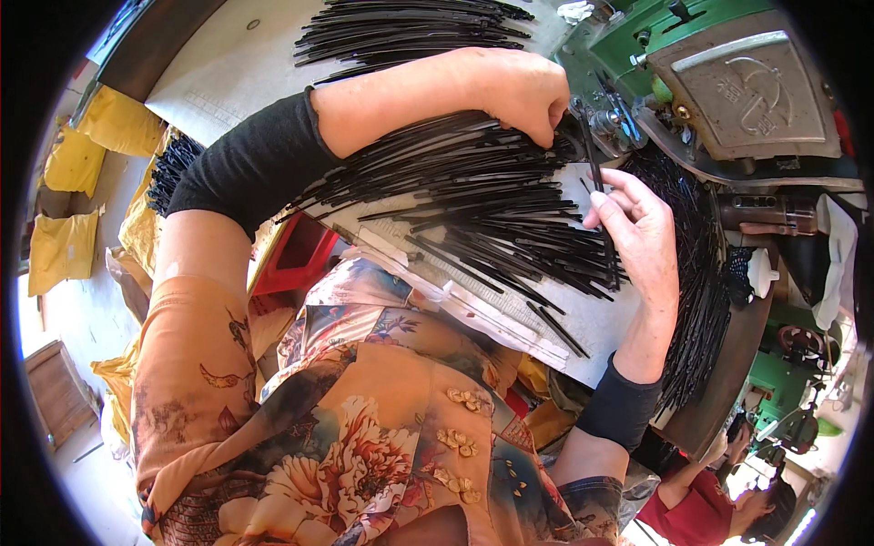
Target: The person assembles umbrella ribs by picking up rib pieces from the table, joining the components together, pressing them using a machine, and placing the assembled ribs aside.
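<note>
My right hand (639, 232) pinches a thin black strip (595, 156), apparently a zipper, between thumb and fingers. The strip runs upward toward the small metal parts of a green machine (617, 53). My left hand (533, 96) is closed beside those parts, its arm stretched across the worktable (214, 86). Whatever its fingers grip is hidden behind the knuckles. Beneath my left forearm and in front of me lies a fanned pile of similar black zippers (455, 177). A few loose ones lie by the table's near edge.
Another bundle of black zippers (401, 35) lies beyond my left arm. A long heap (699, 309) hangs along the right side. A metal plate (746, 96) covers the machine's front. A red stool (296, 253) and yellow sacks (66, 246) are at left; a person in red (689, 505) is lower right.
</note>
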Action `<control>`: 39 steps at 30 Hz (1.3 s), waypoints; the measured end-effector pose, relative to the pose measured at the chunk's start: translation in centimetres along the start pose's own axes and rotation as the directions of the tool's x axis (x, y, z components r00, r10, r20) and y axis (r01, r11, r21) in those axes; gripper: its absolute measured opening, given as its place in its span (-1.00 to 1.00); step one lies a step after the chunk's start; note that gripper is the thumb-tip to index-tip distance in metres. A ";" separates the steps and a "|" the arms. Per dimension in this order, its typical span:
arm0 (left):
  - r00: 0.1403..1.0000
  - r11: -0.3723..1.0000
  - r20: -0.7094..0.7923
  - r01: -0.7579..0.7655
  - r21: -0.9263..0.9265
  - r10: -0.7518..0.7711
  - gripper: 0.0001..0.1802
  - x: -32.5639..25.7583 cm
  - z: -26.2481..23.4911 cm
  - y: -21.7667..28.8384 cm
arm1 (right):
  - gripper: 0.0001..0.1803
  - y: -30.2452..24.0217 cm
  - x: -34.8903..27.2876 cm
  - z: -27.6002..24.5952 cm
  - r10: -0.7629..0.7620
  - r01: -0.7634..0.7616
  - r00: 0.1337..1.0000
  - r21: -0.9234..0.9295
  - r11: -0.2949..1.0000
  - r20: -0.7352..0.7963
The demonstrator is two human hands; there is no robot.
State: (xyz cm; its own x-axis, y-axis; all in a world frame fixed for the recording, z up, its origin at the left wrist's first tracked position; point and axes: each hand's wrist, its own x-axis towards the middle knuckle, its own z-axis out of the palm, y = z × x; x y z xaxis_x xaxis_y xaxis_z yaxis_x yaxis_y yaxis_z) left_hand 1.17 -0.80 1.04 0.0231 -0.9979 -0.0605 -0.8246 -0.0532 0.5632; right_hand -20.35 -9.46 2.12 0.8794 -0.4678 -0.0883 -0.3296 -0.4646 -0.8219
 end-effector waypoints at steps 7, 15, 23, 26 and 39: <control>1.000 0.967 -0.026 -0.007 -0.255 0.001 -0.73 0.0 -0.7 0.0 | -0.61 -0.3 0.1 0.4 0.114 -0.144 0.985 0.244 0.959 0.133; 0.972 0.821 -0.231 -0.102 -0.562 -0.038 -0.66 0.5 0.2 0.0 | -0.65 -0.5 -0.2 0.9 0.144 -0.177 0.983 0.370 0.912 0.115; 0.991 0.597 -0.111 -0.049 -0.801 -0.068 -0.66 0.4 0.5 0.2 | -0.62 -0.7 -0.2 1.0 0.140 -0.173 0.984 0.374 0.911 0.114; 0.990 0.582 -0.129 -0.073 -0.810 -0.054 -0.66 0.3 0.7 0.3 | -0.63 -0.7 -0.3 1.2 0.135 -0.172 0.983 0.392 0.904 0.121; 0.987 0.580 -0.152 -0.093 -0.809 -0.054 -0.67 0.6 1.0 0.4 | -0.62 -0.5 -0.2 1.3 0.120 -0.157 0.987 0.466 0.871 0.109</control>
State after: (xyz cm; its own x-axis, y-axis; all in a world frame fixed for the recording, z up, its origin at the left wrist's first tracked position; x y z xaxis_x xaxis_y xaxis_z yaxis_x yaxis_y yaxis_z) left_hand 0.26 -1.42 0.38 0.1533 -0.9876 0.0351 -0.0232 0.0319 0.9992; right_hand -19.89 -8.12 1.83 0.8658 -0.4353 -0.2467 -0.2650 0.0193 -0.9641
